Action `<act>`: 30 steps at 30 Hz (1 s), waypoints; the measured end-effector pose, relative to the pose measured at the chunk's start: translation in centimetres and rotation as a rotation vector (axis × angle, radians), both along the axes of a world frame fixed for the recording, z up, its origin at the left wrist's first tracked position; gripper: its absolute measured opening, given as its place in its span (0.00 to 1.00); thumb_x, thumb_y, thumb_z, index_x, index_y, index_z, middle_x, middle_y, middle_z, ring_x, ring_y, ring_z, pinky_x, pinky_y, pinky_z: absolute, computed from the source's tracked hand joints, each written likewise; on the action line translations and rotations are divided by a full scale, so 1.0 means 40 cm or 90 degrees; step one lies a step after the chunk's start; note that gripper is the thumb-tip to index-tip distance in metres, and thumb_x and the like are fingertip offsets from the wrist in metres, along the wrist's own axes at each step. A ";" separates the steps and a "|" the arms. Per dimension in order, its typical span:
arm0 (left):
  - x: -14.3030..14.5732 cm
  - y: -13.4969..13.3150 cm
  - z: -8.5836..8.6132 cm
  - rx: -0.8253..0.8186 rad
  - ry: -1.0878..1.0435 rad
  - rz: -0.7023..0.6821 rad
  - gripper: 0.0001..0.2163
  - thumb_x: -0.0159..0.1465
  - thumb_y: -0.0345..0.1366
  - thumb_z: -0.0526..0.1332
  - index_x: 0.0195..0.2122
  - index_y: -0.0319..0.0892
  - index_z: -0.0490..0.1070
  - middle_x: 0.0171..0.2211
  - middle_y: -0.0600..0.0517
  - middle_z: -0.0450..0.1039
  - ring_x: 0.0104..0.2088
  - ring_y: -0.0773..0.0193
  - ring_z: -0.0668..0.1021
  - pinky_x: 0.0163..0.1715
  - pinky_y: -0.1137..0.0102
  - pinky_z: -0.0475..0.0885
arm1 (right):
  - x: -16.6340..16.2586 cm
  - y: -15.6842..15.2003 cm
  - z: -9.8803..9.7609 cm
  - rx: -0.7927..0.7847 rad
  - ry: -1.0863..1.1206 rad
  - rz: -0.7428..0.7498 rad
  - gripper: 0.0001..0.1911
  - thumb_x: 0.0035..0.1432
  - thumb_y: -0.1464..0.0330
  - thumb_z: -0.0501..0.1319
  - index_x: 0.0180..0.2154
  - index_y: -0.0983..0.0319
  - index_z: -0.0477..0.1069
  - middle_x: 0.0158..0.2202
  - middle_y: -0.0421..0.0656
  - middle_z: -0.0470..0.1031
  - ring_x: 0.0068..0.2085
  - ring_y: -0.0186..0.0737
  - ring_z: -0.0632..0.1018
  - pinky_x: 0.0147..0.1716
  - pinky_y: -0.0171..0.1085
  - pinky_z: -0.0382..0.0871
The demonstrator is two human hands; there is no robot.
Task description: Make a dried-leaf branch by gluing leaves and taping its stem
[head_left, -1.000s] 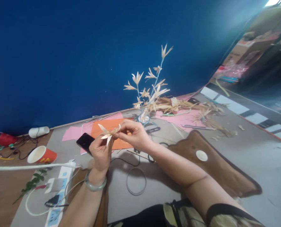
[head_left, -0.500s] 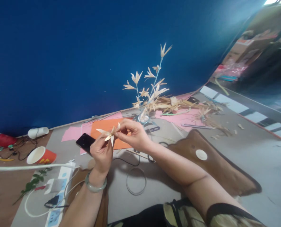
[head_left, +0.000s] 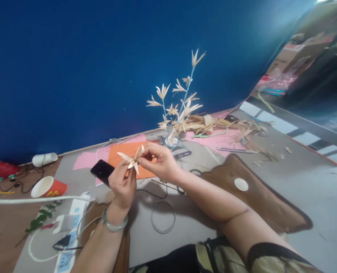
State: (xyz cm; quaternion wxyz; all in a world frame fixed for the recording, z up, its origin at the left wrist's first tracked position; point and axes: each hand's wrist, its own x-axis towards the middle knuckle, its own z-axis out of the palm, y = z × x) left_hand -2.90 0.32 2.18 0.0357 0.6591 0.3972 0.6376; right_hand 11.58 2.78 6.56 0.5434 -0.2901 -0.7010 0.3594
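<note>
Holding, betw. both hands: 1 straw-col. flower [head_left: 132, 162], petals splayed, seen against orange sheet [head_left: 123, 147]; L hand [head_left: 122, 184] pinched on its underside from near left, R hand [head_left: 160, 161] thumb + forefinger pinched at its right edge, both approx. equally close; longest petal pointing left, slightly far; stem, if any, hidden in L hand; R fingertip contact too small to make out; phone [head_left: 100, 171] at left, part. covered

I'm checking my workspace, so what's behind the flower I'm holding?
Behind the flower, orange paper shows; your left hand and right hand cover part of it, hiding whatever lies there.
</note>
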 end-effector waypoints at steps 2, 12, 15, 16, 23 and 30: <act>-0.003 0.000 0.000 0.010 0.025 0.011 0.04 0.62 0.29 0.61 0.33 0.41 0.76 0.28 0.51 0.75 0.31 0.65 0.76 0.34 0.72 0.71 | -0.001 -0.002 0.001 -0.028 0.001 -0.003 0.06 0.55 0.70 0.61 0.26 0.63 0.69 0.24 0.38 0.68 0.25 0.29 0.66 0.26 0.31 0.61; -0.006 0.003 -0.006 -0.017 0.036 0.014 0.04 0.62 0.32 0.62 0.31 0.41 0.75 0.30 0.50 0.75 0.31 0.65 0.77 0.34 0.72 0.72 | -0.007 -0.003 -0.004 -0.109 0.023 -0.016 0.11 0.53 0.67 0.62 0.23 0.63 0.64 0.22 0.37 0.65 0.24 0.28 0.64 0.24 0.31 0.58; -0.004 0.007 -0.023 -0.074 -0.032 0.030 0.06 0.60 0.37 0.64 0.32 0.40 0.75 0.29 0.50 0.76 0.29 0.66 0.77 0.32 0.72 0.73 | -0.011 -0.002 -0.006 -0.121 0.021 -0.022 0.12 0.54 0.65 0.62 0.23 0.63 0.64 0.22 0.37 0.66 0.23 0.28 0.64 0.24 0.31 0.58; -0.003 0.008 -0.027 -0.093 -0.055 0.039 0.07 0.60 0.39 0.65 0.32 0.39 0.75 0.29 0.51 0.76 0.28 0.66 0.77 0.31 0.72 0.73 | -0.012 -0.002 -0.005 -0.125 0.020 -0.024 0.13 0.54 0.64 0.63 0.23 0.63 0.64 0.22 0.37 0.66 0.23 0.28 0.64 0.24 0.31 0.58; 0.001 0.003 -0.013 -0.072 -0.072 0.030 0.05 0.59 0.35 0.65 0.30 0.40 0.76 0.26 0.52 0.76 0.26 0.68 0.76 0.30 0.74 0.72 | -0.018 -0.008 0.010 -0.155 0.033 -0.039 0.20 0.56 0.58 0.62 0.21 0.63 0.62 0.20 0.37 0.65 0.22 0.28 0.64 0.23 0.32 0.58; 0.006 -0.005 0.001 -0.088 -0.057 0.015 0.04 0.59 0.34 0.65 0.29 0.39 0.76 0.25 0.52 0.76 0.25 0.69 0.75 0.29 0.75 0.71 | -0.020 -0.009 0.009 -0.167 0.052 -0.037 0.19 0.55 0.60 0.63 0.20 0.63 0.63 0.20 0.37 0.65 0.22 0.27 0.64 0.22 0.31 0.57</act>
